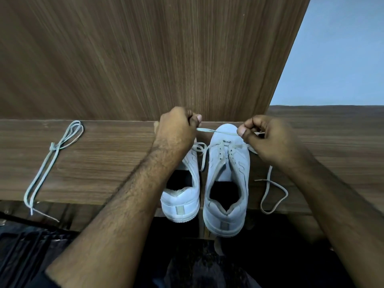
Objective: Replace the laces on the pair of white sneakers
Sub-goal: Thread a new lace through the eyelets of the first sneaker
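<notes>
Setting: likely a home room, not a workshop or lab. Evidence: brown wood-grain laminate tabletop (104, 163) across the middle of the frame, a matching wood-grain upright panel (145, 59) filling the upper left and centre, and a plain pale-blue painted wall (342, 59) at upper right.

We have one head view, looking forward and steeply down, close over the worktop (93, 163), whose near edge runs across toward 6 o'clock.
</notes>
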### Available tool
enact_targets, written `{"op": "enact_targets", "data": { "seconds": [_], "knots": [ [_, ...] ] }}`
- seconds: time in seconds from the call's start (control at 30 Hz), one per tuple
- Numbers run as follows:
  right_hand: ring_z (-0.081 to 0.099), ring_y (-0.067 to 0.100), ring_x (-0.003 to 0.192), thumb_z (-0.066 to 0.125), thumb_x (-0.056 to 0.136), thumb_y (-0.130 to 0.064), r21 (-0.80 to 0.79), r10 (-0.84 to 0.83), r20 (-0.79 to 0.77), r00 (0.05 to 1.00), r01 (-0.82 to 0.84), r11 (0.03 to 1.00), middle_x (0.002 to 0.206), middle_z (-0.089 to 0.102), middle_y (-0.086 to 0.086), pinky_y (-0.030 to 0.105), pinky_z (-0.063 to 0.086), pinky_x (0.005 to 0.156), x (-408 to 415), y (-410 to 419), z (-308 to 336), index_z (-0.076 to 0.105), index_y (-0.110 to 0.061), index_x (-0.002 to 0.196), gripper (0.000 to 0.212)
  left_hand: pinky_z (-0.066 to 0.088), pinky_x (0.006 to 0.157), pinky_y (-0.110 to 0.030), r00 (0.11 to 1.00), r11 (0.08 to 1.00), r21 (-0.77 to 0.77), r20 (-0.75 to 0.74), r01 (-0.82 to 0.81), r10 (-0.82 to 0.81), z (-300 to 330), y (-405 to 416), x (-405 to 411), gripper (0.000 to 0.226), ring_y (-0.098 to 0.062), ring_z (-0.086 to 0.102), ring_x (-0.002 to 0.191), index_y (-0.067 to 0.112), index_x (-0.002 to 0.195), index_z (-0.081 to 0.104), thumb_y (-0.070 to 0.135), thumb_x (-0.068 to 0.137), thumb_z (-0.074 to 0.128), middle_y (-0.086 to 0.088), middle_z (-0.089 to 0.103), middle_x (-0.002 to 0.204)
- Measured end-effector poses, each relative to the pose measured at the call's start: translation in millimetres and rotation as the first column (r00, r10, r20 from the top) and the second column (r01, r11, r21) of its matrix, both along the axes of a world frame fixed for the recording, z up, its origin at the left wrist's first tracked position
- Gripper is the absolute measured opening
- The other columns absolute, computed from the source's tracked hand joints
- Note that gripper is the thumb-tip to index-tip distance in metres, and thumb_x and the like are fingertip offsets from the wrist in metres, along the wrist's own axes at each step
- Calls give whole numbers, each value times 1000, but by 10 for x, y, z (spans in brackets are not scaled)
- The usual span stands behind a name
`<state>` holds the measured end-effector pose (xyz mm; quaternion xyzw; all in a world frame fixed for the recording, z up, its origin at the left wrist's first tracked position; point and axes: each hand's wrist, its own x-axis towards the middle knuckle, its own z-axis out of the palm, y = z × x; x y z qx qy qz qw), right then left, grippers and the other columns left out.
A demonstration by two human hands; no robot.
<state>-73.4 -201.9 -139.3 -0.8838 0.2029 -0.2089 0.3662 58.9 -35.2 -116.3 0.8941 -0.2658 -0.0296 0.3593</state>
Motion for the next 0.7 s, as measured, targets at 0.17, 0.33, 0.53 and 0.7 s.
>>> {"op": "enact_targets", "data": {
  "seconds": [0.17, 0.33, 0.53, 0.7],
  "knots": [
    [70, 2, 80, 58, 99, -17, 125, 94, 61, 994, -101, 987, 84, 74, -16, 28, 56, 74, 49, 121, -3, 70, -33, 98, 19, 52, 91, -39, 951, 961, -132, -166, 243, -263, -20, -80, -138, 21, -12, 69, 87, 22, 92, 73, 39, 98, 61, 7, 73, 84],
    [74, 11, 74, 63, 96, -6, 311, 82, 192, 978, -139, 940, 82, 75, -1, 21, 55, 64, 71, 231, 63, 65, -25, 97, 19, 56, 75, -31, 882, 914, -216, -261, 342, -392, -71, -118, -185, 22, -16, 69, 67, 5, 89, 74, 24, 97, 66, -6, 74, 73],
    [68, 9, 64, 78, 85, -25, 178, -10, 113, 994, -10, 984, 72, 72, -5, 25, 55, 62, 14, 156, 27, 71, -26, 84, 7, 56, 62, -25, 876, 898, -277, -252, 341, -411, -52, -84, -164, 13, -11, 69, 66, 4, 96, 74, 14, 97, 66, -10, 75, 86],
    [71, 2, 71, 63, 97, -19, 260, 61, 91, 994, -83, 962, 80, 76, -10, 19, 52, 63, 26, 242, 80, 71, -28, 92, 13, 53, 60, -24, 911, 925, -225, -215, 305, -353, -78, -100, -147, 12, -7, 60, 55, 6, 88, 75, 15, 94, 69, -3, 71, 70]
  ]
}}
